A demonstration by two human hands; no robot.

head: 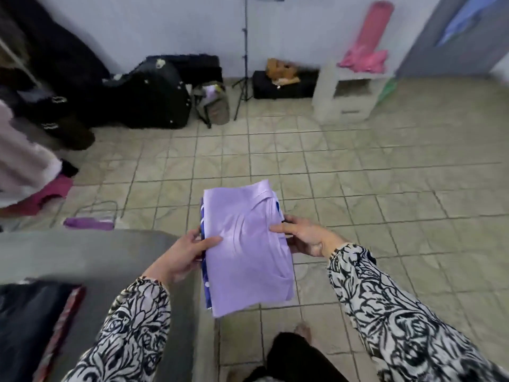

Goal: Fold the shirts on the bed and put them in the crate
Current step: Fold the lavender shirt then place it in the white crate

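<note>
Gripping opposite edges, both hands hold a stack of folded shirts (245,249) at the centre of the frame, above the tiled floor (385,175): left hand (184,255) pinching the left side, right hand (305,238) clasping the right. A lilac shirt lies on top. The grey bed (82,255) fills the lower left.

We have a single wide-angle view from our own head, looking forward and down. Our two patterned sleeves (399,312) reach in from the bottom edge, close below us; the tiled floor (358,175) stretches ahead to the far wall (165,28).
</note>
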